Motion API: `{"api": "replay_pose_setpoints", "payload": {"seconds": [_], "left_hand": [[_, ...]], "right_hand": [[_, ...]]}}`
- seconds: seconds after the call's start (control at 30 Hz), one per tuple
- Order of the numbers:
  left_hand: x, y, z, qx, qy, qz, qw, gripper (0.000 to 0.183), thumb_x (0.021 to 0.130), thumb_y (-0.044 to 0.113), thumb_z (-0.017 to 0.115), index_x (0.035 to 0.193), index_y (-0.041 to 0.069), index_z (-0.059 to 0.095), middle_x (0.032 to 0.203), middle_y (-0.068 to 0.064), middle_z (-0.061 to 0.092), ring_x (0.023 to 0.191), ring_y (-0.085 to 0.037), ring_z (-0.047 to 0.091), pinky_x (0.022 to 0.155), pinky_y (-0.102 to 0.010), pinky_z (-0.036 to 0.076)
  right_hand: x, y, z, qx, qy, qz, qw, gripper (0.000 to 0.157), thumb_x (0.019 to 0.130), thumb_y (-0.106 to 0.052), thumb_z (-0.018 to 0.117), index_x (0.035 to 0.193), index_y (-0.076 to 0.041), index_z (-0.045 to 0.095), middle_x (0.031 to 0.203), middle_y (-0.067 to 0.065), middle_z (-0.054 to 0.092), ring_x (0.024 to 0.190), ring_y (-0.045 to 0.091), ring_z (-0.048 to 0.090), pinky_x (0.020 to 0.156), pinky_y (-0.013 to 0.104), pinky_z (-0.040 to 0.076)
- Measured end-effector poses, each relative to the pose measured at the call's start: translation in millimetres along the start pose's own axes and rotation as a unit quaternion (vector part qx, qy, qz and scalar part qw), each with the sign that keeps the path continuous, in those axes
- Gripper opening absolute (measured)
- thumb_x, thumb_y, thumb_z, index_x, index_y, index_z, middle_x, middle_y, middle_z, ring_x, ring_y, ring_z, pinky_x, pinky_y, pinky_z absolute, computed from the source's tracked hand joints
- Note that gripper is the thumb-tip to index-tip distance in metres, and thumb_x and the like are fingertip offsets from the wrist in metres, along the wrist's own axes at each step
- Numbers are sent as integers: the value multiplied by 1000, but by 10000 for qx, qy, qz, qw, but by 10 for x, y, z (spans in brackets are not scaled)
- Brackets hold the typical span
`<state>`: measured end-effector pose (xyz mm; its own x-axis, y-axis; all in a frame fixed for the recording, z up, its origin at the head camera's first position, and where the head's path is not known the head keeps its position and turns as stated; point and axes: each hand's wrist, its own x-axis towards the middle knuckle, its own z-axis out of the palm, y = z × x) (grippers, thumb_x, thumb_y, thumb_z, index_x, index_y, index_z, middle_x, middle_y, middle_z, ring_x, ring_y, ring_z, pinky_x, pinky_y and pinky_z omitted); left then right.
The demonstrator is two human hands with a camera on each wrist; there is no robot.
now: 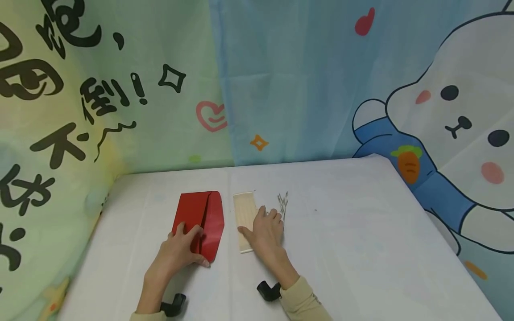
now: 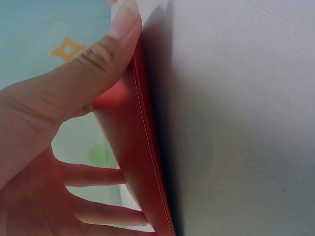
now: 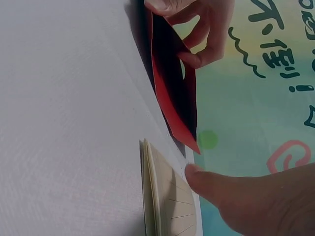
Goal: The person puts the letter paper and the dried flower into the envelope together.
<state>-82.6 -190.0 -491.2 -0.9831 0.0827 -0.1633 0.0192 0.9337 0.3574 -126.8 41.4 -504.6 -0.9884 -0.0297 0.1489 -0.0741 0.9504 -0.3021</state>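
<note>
A red envelope (image 1: 190,207) lies on the left half of the table, its flap side to the right. My left hand (image 1: 178,249) holds its near part, thumb at the near edge and fingers spread over the top; the right wrist view shows the envelope's mouth (image 3: 172,83) gaping. To the right lies a cream stack of folded, lined paper (image 1: 242,209). My right hand (image 1: 267,232) is over its right side, thumb near the left edge, fingers extended and slightly bent. Whether the thumb touches the paper is unclear. Beside the fingers is a thin dried sprig (image 1: 283,201), partly hidden.
A white cloth covers the table (image 1: 353,240). Printed curtains (image 1: 289,89) hang behind and at the left and right sides. Black wrist mounts (image 1: 174,305) sit below both hands.
</note>
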Motion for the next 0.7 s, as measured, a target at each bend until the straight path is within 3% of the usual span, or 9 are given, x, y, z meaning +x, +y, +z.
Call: {"api": "replay_pose_setpoints", "payload": {"seconds": [0.3,0.7], "left_hand": [[-1,2,-5,23,-36,-44,10000,78,53,52,91,118,26,56,135,-26,43,106,-49,52,75,-57,51],[6,38,-22,10,-100,-62,9999,78,54,50,91,120,26,56,135,-25,43,105,-48,52,74,-55,52]], "right_hand": [[-10,-23,14,-296,1,-7,9996,100,68,-59,80,129,14,50,108,36,55,99,46,54,83,50,48],[-50,-49,12,-249,-148,-95,9995,78,72,-50,82,107,16,57,96,28,55,83,36,55,67,42,49]]}}
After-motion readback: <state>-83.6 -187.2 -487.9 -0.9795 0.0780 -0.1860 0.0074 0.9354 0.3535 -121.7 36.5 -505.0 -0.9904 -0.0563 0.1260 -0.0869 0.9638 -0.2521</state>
